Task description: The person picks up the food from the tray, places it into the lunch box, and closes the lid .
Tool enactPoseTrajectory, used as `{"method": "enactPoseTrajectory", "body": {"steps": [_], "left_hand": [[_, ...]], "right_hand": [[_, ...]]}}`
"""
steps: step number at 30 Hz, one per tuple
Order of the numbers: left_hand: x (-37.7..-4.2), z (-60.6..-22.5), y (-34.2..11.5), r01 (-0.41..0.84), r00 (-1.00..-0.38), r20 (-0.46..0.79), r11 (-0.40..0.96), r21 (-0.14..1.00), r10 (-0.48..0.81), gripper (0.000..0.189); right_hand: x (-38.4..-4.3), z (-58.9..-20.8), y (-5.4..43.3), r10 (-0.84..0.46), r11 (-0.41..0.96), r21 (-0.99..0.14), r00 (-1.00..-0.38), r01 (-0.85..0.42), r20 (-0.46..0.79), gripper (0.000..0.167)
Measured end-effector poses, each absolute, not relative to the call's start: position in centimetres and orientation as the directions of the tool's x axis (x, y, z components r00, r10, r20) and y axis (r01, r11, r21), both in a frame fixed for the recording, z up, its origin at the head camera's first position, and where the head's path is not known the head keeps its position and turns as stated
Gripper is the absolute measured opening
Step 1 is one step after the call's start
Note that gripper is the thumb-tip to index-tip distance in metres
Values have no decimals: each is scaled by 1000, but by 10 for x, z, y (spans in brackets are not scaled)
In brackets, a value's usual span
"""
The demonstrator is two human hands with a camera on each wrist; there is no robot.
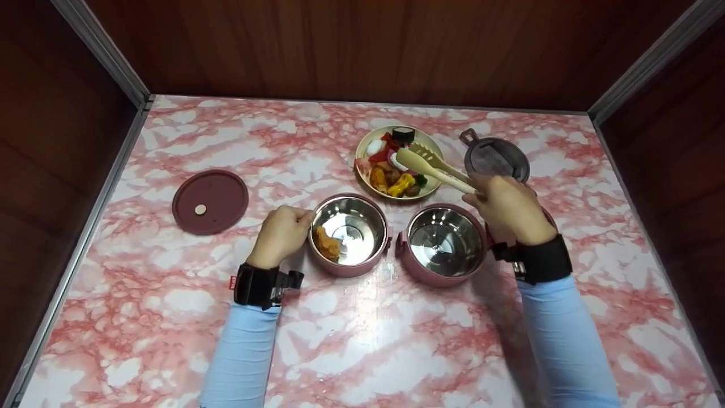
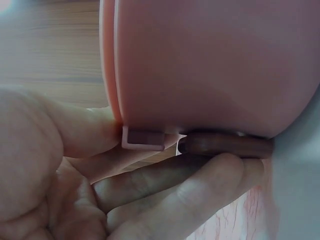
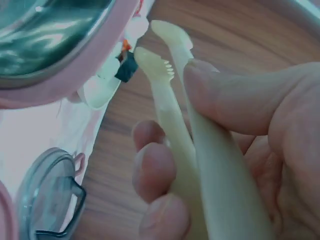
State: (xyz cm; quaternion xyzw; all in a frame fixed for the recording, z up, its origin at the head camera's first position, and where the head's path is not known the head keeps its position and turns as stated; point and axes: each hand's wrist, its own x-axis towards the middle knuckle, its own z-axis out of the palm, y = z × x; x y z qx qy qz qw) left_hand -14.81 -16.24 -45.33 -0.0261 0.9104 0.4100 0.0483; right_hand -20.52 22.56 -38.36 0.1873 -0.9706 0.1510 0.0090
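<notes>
My left hand (image 1: 280, 235) holds the left side of a pink steel-lined food container (image 1: 348, 270), thumb at its rim. In the left wrist view, its fingers (image 2: 200, 195) lie against the dark clip (image 2: 225, 145) on the wall. A piece of orange-brown food (image 1: 327, 245) sits inside, at the left. My right hand (image 1: 507, 207) grips beige tongs (image 1: 416, 161), whose parted tips are over a plate (image 1: 433, 144) of mixed food. A second pink container (image 1: 447, 243), with bare steel inside, stands below the tongs.
At the left lies a round maroon lid (image 1: 221, 198) with a small pale disc (image 1: 200, 209) on it. A dark see-through lid (image 1: 493, 156) with a loop lies right of the plate. Wooden panels (image 1: 340, 51) wall in the marbled table (image 1: 340, 351).
</notes>
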Motion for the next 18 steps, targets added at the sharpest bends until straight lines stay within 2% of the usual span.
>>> {"method": "enactPoseTrajectory", "body": {"steps": [2, 6, 11, 18], "left_hand": [[-148, -453, -162, -82, -995, -103, 663, 744, -7, 27], [-148, -453, -162, -76, -995, -97, 662, 746, -4, 27], [-148, -453, -162, -78, -995, -100, 660, 747, -5, 27], [-148, -453, -162, -92, -994, -112, 657, 748, -11, 28]], "right_hand": [[-211, -381, 221, -377, 887, -265, -924, -379, 61, 23], [-218, -378, 211, -392, 900, -196, -920, -388, 21, 13], [-221, -377, 203, -382, 916, -134, -924, -377, -10, 13], [-220, -384, 202, -359, 921, -140, -932, -364, 59, 14]]}}
